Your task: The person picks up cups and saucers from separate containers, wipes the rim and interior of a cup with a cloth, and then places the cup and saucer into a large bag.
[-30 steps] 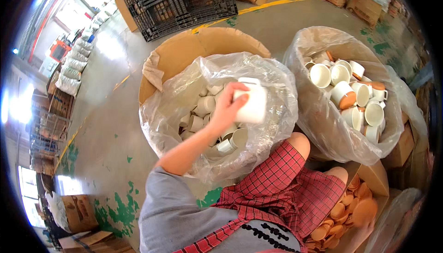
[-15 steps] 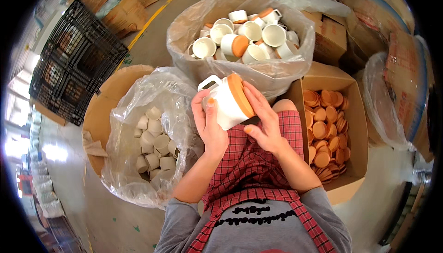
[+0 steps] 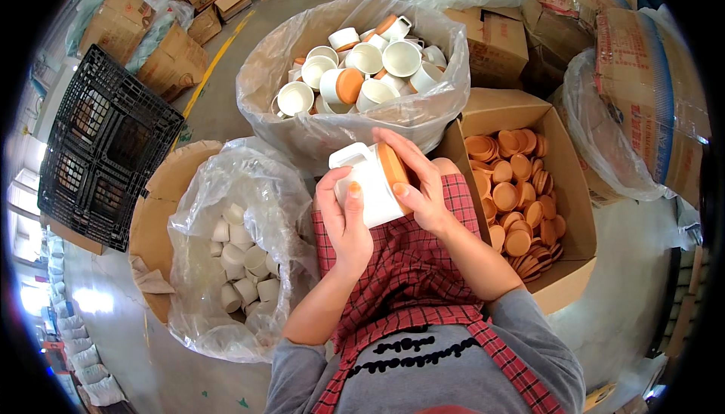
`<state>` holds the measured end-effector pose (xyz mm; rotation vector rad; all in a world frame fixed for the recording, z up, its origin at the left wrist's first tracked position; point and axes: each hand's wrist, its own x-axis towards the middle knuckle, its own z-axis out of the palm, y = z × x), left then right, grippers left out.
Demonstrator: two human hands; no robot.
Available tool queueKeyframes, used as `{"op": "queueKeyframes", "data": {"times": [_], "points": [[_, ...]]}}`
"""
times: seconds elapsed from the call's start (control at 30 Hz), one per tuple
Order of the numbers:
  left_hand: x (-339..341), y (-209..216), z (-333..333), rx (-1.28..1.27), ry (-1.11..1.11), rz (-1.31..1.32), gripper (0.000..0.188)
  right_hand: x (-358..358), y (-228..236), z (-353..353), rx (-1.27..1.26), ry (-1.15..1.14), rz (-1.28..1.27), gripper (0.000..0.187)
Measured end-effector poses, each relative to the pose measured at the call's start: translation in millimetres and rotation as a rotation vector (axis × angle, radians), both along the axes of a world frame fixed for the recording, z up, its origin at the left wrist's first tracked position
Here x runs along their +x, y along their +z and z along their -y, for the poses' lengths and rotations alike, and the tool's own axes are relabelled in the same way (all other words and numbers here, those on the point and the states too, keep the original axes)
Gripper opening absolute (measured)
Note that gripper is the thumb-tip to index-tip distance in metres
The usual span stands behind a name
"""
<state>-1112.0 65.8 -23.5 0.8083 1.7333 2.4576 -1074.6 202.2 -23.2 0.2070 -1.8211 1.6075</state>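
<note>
Above my lap I hold a white mug (image 3: 374, 195) on its side, its squarish handle pointing up and away to the left. An orange-brown round cap (image 3: 392, 172) covers the end on the right. My left hand (image 3: 343, 221) is closed round the white body, thumb lying along its near side. Against the orange-brown cap presses my right hand (image 3: 423, 191), fingers over the far edge and thumb on the near part. Whether the cap covers the mug's base or its mouth I cannot tell.
Ahead stands a plastic-lined bin (image 3: 260, 104) of mugs, some with orange-brown ends. At left, a plastic-lined carton (image 3: 170, 187) holds plain white cups. A cardboard box (image 3: 570, 210) at right holds orange-brown discs. A black plastic pallet (image 3: 106, 146) leans far left; taped cartons (image 3: 642, 97) stand far right.
The mug has turned slightly in my hands and sits a little lower. My right thumb has moved up onto the orange-brown cap. The whole view has shifted and tilted a little.
</note>
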Motion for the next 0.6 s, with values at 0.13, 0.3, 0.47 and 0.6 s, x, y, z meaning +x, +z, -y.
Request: {"op": "queueKeyframes", "data": {"times": [0.13, 0.3, 0.47, 0.6], "points": [[0.7, -6.5, 0.6, -0.085, 0.071, -0.101, 0.024, -1.1, -0.5, 1.0, -0.02, 0.023, 0.018, 0.068], [3.9, -3.1, -3.2, -0.186, 0.075, -0.102, 0.025, 4.5, -12.3, 0.1, -0.031, -0.05, 0.022, 0.066], [-13.2, 10.3, -1.7, 0.141, -0.287, 0.505, 0.028, 13.2, -9.8, -8.7, 0.474, -0.081, -0.131, 0.067], [-10.2, -19.3, -3.5, -0.161, -0.067, 0.097, 0.03, 21.3, -10.9, -31.4, 0.413, 0.03, 0.013, 0.084]]}}
